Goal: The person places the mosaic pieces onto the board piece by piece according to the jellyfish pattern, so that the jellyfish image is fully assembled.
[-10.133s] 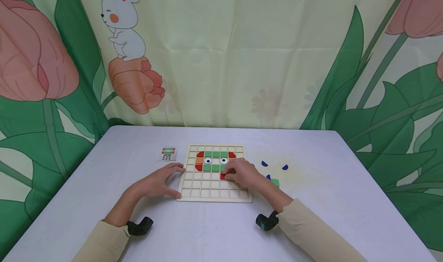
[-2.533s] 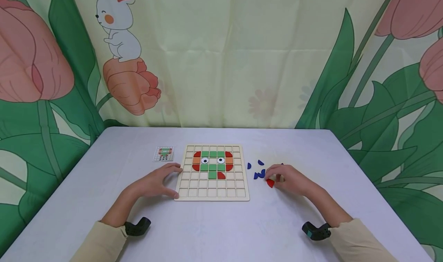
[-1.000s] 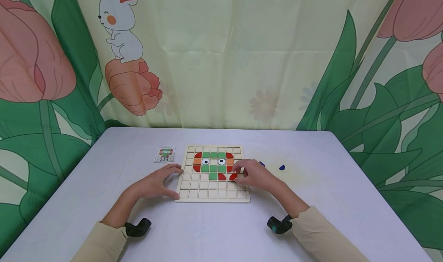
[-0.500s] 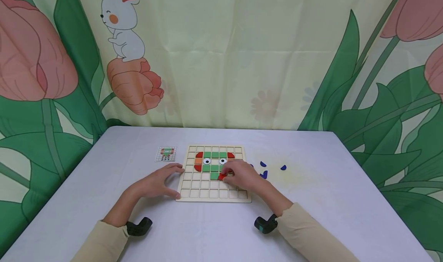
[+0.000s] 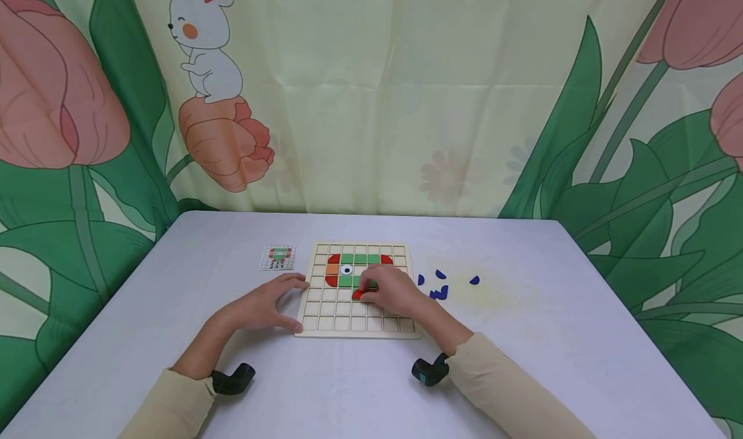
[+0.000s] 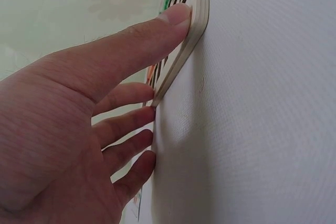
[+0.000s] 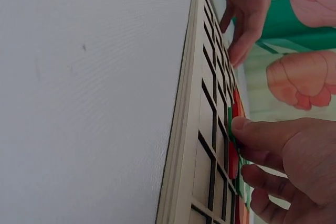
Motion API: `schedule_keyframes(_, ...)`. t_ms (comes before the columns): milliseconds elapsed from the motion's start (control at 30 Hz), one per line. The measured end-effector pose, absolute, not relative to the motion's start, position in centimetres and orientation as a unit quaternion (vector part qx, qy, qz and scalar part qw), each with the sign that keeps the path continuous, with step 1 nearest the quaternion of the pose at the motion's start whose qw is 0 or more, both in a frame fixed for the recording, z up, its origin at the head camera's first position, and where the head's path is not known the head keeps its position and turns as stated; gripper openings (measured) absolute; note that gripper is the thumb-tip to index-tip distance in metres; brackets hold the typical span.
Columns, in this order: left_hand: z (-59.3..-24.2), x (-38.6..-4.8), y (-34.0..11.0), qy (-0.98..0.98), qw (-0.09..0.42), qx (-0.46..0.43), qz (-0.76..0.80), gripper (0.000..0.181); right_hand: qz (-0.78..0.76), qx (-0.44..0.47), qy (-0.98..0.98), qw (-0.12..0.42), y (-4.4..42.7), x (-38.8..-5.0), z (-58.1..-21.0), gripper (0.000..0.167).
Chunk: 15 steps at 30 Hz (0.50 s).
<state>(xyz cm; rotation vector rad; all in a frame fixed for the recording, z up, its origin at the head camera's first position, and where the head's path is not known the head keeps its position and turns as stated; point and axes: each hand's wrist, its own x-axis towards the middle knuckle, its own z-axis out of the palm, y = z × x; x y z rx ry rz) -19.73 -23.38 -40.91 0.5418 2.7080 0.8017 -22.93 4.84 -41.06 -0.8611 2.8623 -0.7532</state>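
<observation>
In the head view, my right hand (image 5: 389, 291) is over the middle of the wooden grid board (image 5: 331, 326), pinching a red quarter-round piece (image 5: 356, 294) between thumb and fingertips, near a green square inlay. The hand hides the board's right-hand eye piece. Green, red and orange pieces and a white eye piece (image 5: 346, 270) fill the upper cells. At the board's left edge, my left hand (image 5: 264, 305) lies with fingers spread. Its thumb (image 6: 170, 22) touches the near corner in the left wrist view. A placed red piece (image 7: 232, 161) shows below my thumb in the right wrist view.
Several dark blue half-round and curved pieces (image 5: 441, 274) lie on the white table (image 5: 348, 387) right of the board. A small printed pattern card (image 5: 278, 257) lies at the back left. Behind the table hangs a curtain (image 5: 371, 104) with tulips and a rabbit.
My right hand has picked up the red piece from the right side and carried it left across the board. The green piece at the right has gone. My left hand stays at the board's edge.
</observation>
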Motion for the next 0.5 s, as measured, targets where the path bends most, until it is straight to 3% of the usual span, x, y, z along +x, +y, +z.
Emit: schedule_keyframes(500, -41.2, -19.9, -23.8, 0.929, 0.125, 0.212, 0.277, 0.082, -0.245, -0.287, 0.926, 0.031, 2.4, -22.8, -40.7, 0.007)
